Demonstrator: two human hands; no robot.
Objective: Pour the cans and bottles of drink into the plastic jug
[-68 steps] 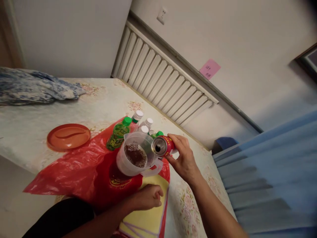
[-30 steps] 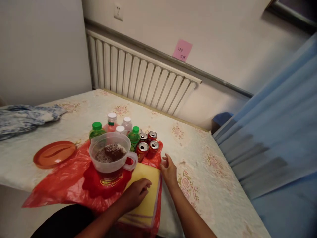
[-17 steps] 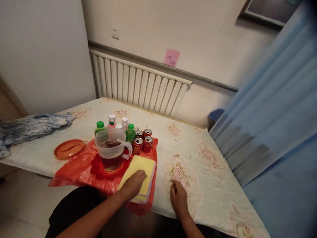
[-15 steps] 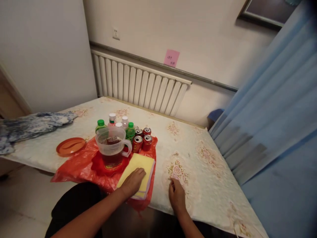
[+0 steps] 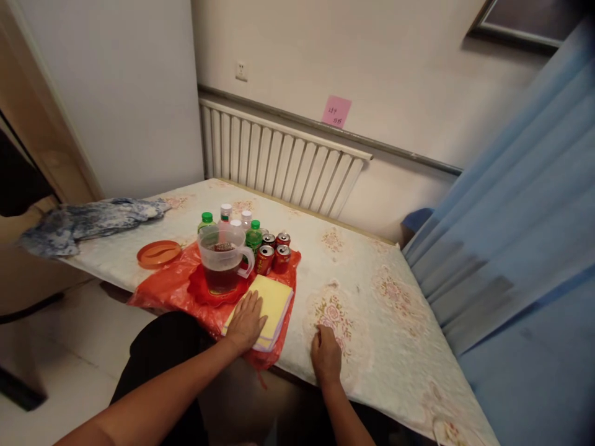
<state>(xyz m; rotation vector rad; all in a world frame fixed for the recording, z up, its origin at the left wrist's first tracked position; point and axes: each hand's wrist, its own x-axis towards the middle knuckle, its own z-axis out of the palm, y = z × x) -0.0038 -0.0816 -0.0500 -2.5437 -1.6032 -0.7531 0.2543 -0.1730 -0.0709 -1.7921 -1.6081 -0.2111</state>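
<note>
My left hand [image 5: 245, 321] lies flat, fingers stretched out, on a yellow pad [image 5: 269, 299] near the table's front edge. My right hand [image 5: 326, 354] rests on the flowered tablecloth [image 5: 372, 297] to the right of the pad, fingers curled down, holding nothing I can see. Just beyond the pad stands a clear plastic jug [image 5: 224, 260] with dark drink in it, on a red plastic bag [image 5: 162, 290]. Three red cans [image 5: 273, 253] stand to the right of the jug. Several bottles [image 5: 229, 222] with green and white caps stand behind it.
An orange lid [image 5: 158, 253] lies on the table left of the bag. A blue patterned cloth [image 5: 88, 222] lies at the table's far left end. A white radiator [image 5: 279, 162] runs along the wall behind. A blue curtain [image 5: 520, 248] hangs at the right.
My right hand set the red can down among the other cans and came back to the tablecloth. My left hand opened flat on the yellow pad. The view has pulled back.
</note>
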